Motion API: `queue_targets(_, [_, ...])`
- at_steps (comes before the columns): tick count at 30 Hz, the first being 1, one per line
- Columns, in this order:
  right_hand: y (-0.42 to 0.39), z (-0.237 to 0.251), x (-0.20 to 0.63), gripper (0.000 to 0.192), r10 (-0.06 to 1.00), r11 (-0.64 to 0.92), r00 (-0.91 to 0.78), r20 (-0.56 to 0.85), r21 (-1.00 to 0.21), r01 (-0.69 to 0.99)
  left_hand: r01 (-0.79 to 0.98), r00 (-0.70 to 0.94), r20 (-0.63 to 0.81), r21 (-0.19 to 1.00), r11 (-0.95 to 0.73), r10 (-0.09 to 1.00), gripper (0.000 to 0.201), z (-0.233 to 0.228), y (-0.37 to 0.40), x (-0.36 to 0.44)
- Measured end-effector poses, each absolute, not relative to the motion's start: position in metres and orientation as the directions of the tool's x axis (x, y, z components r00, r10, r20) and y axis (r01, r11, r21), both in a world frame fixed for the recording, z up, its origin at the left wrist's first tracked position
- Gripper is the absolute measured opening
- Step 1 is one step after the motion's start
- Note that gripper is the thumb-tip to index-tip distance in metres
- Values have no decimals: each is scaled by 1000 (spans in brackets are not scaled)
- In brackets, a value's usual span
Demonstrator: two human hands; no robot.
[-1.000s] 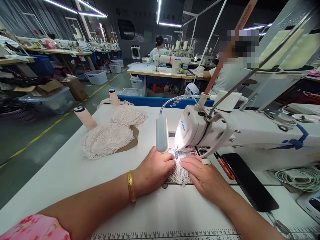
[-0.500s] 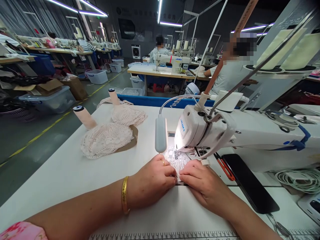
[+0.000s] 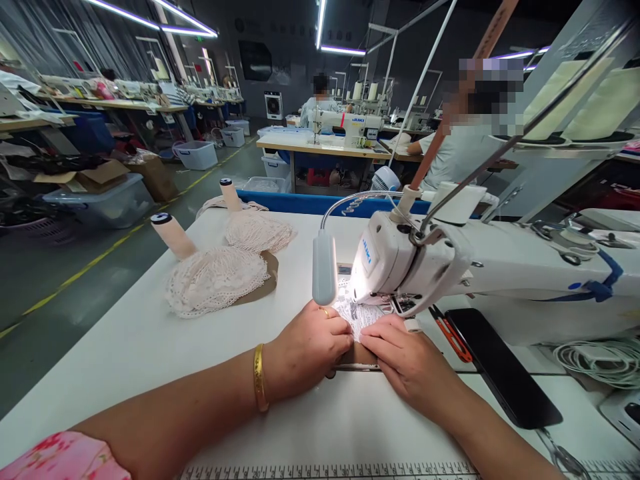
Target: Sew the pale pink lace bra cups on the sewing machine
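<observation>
Under the lit head of a white sewing machine [image 3: 387, 257] lies a piece of white lace fabric [image 3: 364, 320]. My left hand [image 3: 310, 341], with a ring and a gold bangle, has its fingers curled closed on the left edge of the lace. From the right, my right hand [image 3: 413, 353] grips the near right edge, fingers together and pressed down on the cloth. Between the hands a brown strip [image 3: 361, 355] shows just in front of the lace. The needle area is partly hidden by glare and the machine head.
Left on the table lie gathered lace pieces [image 3: 217, 280] beside two thread cones [image 3: 173, 235]. A lamp [image 3: 325, 270] hangs close above my left hand. To the right are orange snips [image 3: 457, 341] and a black phone [image 3: 503, 367]. A ruler strip [image 3: 330, 471] runs along the front edge.
The lace has moved farther under the machine head, away from me. My left hand has shifted slightly right and forward with it; more of the brown strip between the hands shows.
</observation>
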State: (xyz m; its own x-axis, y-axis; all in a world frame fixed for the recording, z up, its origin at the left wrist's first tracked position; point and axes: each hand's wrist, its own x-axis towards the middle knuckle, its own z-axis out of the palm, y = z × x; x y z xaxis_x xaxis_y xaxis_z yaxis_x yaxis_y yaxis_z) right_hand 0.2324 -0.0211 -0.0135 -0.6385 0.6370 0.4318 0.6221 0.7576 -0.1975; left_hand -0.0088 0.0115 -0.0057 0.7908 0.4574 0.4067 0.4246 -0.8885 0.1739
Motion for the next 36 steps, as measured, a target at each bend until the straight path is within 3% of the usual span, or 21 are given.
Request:
queue_targets(10, [-16, -25, 233, 44, 744, 638, -530, 407, -197, 744, 492, 766, 403, 134, -860, 501, 30, -2, 22, -6])
queue_targets(17, [-12, -28, 233, 47, 758, 602, -490, 430, -172, 780, 543, 739, 363, 176, -821, 567, 19, 0, 24, -7])
queue_targets(21, [-12, -32, 235, 47, 766, 589, -473, 435, -183, 787, 642, 689, 295, 175, -747, 662, 18, 4, 21, -9])
queue_targets(25, [-13, -32, 234, 44, 758, 597, -478, 444, -179, 782, 730, 644, 204, 126, -672, 737, 28, 9, 19, -7])
queue_targets(30, [-15, -24, 226, 41, 703, 661, -508, 497, -193, 725, 737, 662, 208, -4, -676, 721, 22, 18, 15, -5])
queue_targets(33, [-18, -17, 219, 40, 641, 740, -549, 537, -241, 628, 677, 711, 228, 36, -735, 665, 25, 26, 13, -10])
queue_targets(36, [-22, -11, 210, 39, 603, 788, -564, 565, -307, 534, 657, 679, 342, 111, -745, 650, 27, 31, 18, -18])
